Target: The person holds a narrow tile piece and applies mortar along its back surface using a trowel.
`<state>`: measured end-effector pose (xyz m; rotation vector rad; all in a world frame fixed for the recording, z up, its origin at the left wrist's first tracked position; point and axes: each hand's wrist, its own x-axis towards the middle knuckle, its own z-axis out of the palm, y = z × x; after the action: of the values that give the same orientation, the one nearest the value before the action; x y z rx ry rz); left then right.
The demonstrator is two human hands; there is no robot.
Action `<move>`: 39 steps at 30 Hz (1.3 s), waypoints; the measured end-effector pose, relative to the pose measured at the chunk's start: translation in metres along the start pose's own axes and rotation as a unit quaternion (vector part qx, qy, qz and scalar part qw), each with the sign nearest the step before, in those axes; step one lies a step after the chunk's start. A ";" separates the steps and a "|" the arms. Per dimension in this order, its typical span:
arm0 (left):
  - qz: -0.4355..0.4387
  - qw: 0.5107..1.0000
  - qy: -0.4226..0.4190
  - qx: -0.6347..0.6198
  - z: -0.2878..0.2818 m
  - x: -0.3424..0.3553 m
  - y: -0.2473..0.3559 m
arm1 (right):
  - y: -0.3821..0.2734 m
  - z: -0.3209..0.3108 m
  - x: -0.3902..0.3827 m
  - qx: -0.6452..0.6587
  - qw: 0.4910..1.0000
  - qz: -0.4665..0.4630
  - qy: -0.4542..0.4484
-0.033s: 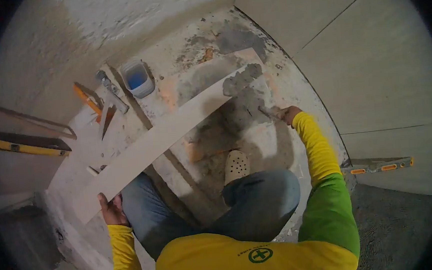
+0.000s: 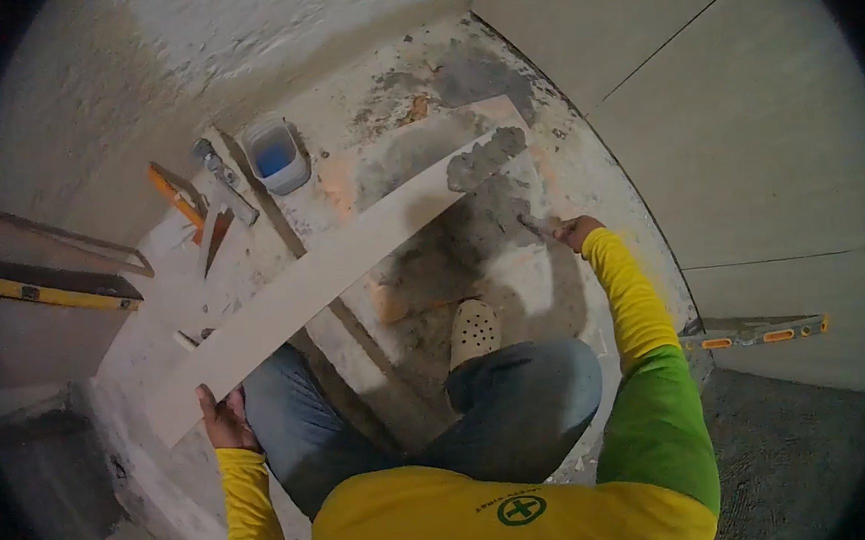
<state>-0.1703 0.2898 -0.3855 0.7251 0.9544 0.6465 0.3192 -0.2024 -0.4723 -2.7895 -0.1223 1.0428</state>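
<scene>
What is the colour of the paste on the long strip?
The paste on the strip is grey, best seen in the head view.

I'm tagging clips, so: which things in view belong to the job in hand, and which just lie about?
In use:
- pale strip in left hand
- grey mortar on it
- trowel-like tool in right hand

Apparently lying about:
- white tub
- orange tool
- yellow level

"Light?"
"Dim, flat, source unclear. Rough plaster wall [image 2: 285,29] upper left reads brightest."
"Shadows?"
"Soft one across the plank [image 2: 289,300], another on the floor [image 2: 567,296] below the right hand [image 2: 576,232]."
"Glare, blur?"
"No glare. Trowel [image 2: 540,225] looks soft."
"Edges?"
"Fisheye: tiled wall's [image 2: 745,148] base bows, corners black."
</scene>
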 end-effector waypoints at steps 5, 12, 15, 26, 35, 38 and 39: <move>0.011 1.000 -0.008 -0.020 -0.020 0.002 0.005 | -0.024 0.027 -0.027 -0.118 0.991 0.017 0.060; 0.023 1.000 0.006 0.004 -0.005 0.003 0.000 | 0.037 0.030 -0.007 0.003 0.984 0.054 0.172; -0.001 1.000 -0.001 0.005 -0.007 0.000 0.005 | 0.026 0.020 0.016 0.315 0.940 0.075 0.110; 0.023 0.998 0.031 0.039 -0.023 0.007 0.004 | 0.003 0.015 0.091 0.374 0.908 0.184 0.037; -0.040 0.999 0.002 -0.013 -0.005 0.017 -0.009 | 0.119 -0.005 0.100 0.207 0.970 -0.021 0.129; 0.023 1.000 0.011 0.005 -0.016 0.002 0.006 | 0.036 -0.027 0.082 0.219 0.972 0.017 0.079; 0.045 0.999 0.009 0.011 -0.016 0.004 0.003 | 0.031 -0.046 0.073 0.220 0.972 0.018 0.082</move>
<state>-0.1833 0.2990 -0.3914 0.7864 0.9518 0.7228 0.4053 -0.2291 -0.4905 -2.4617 0.1625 0.7319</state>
